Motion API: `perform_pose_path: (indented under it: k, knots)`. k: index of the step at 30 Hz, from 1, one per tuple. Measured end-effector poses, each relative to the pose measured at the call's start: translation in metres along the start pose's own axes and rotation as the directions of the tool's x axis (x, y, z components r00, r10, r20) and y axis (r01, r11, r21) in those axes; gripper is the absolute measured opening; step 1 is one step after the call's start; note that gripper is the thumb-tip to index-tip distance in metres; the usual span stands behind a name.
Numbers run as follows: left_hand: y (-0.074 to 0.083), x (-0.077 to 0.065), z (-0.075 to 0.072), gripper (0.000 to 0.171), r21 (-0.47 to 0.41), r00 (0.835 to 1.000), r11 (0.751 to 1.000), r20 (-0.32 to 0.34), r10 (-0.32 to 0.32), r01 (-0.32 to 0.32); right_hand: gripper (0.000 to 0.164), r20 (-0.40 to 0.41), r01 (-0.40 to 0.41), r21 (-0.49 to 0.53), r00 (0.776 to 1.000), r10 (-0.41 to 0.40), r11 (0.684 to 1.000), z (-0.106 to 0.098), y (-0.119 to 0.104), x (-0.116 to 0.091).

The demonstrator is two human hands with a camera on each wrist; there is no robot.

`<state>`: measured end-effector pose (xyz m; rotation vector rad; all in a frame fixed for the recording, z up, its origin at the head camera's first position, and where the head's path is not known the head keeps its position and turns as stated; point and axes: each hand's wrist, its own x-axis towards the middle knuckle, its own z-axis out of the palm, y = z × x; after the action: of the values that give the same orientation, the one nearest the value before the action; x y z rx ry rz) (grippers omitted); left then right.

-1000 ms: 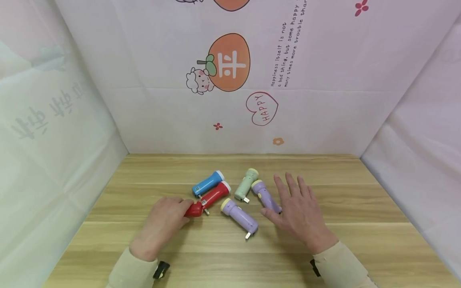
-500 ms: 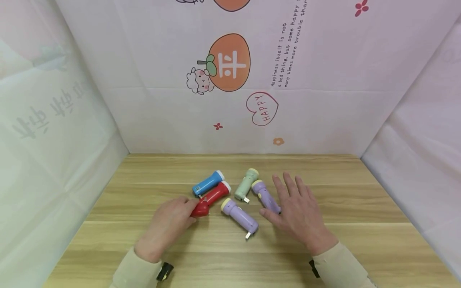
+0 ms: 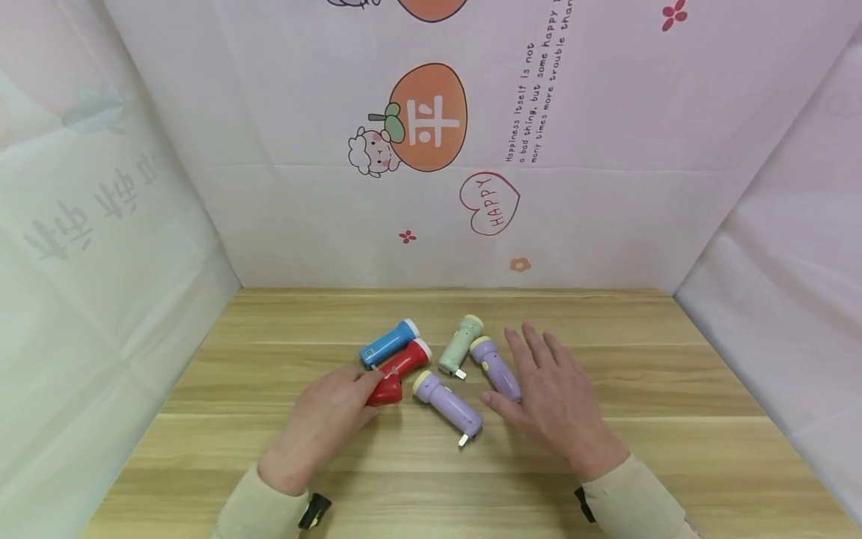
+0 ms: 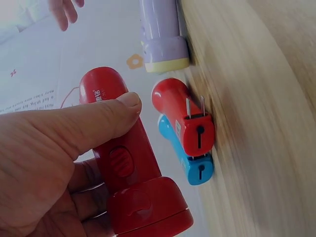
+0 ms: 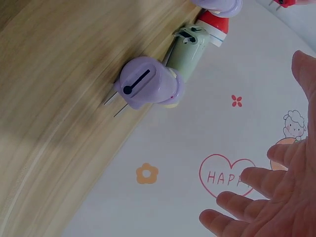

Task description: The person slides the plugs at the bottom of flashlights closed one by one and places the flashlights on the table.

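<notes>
In the head view my left hand [image 3: 328,423] grips a red flashlight [image 3: 386,391], thumb along its body. The left wrist view shows that held flashlight [image 4: 148,203] whole, its wide end nearest the camera. Behind it lies a second red flashlight [image 3: 409,359] with metal plug prongs, beside a blue flashlight [image 3: 387,343]. My right hand [image 3: 557,404] is spread, holding nothing, and overlaps the end of a purple flashlight [image 3: 497,368]. From the right wrist, its fingers [image 5: 264,180] look extended, apart from that purple flashlight [image 5: 148,81].
Another purple flashlight [image 3: 450,404], prongs out, lies between the hands on the wooden table [image 3: 431,498]. A pale green flashlight [image 3: 461,346] sits farther back. Printed white cloth [image 3: 323,224] rises behind the table's far edge and along both sides.
My left hand has shifted a little right with the red flashlight, whose visible end now overlaps the lying red one. The right hand has drifted slightly left, still spread.
</notes>
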<state>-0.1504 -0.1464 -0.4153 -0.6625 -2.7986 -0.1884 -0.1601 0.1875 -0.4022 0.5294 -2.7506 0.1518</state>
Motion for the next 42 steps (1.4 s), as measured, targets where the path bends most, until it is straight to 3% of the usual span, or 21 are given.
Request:
perform_pose_path:
  k: [12,27,33,42]
  knots:
    - [0.009,0.002,0.0,0.046,-0.016,0.998,0.999,-0.057,0.041,-0.042,0.101,-0.045,0.028,0.03,0.999,-0.027,0.999,-0.001,-0.003,-0.002]
    - [0.017,0.003,0.0,0.048,-0.012,0.995,0.997,-0.057,0.079,-0.08,0.098,-0.088,0.064,0.036,0.994,-0.061,0.997,-0.003,-0.009,-0.001]
    - [0.022,0.004,-0.003,0.053,-0.025,0.997,0.997,-0.02,0.073,-0.073,0.098,-0.077,0.076,0.046,0.994,-0.072,0.996,-0.004,-0.013,-0.002]
    - [0.028,0.007,-0.002,0.051,-0.015,0.996,0.996,-0.024,0.088,-0.089,0.098,-0.046,0.083,0.061,0.996,-0.08,0.995,-0.005,-0.019,-0.002]
